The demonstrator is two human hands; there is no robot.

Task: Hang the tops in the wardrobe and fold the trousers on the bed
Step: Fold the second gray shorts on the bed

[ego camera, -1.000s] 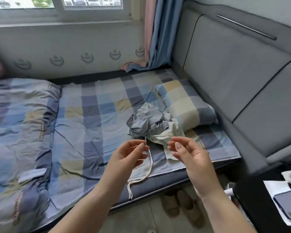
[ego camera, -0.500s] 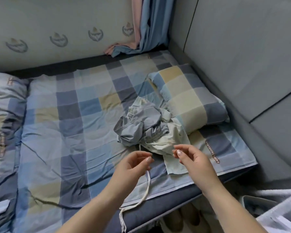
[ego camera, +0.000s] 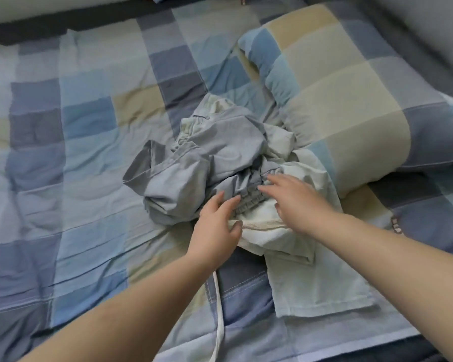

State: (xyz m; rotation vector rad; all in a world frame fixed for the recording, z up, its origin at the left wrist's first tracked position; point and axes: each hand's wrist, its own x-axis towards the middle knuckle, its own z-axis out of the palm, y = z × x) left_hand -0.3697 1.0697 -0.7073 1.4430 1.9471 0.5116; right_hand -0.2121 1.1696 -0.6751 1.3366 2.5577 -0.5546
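Head view: crumpled trousers [ego camera: 204, 163] lie mid-frame; their elastic waistband [ego camera: 249, 202] runs diagonally between both hands. Left hand [ego camera: 215, 228] and right hand [ego camera: 296, 202], fingers spread, touch it, gripping nothing.

Single head view, none to compare. I read it looking steeply down, close over the bed [ego camera: 71, 158]; crumpled clothes [ego camera: 207, 163] near centre, pillow [ego camera: 345, 100] at 2 o'clock.
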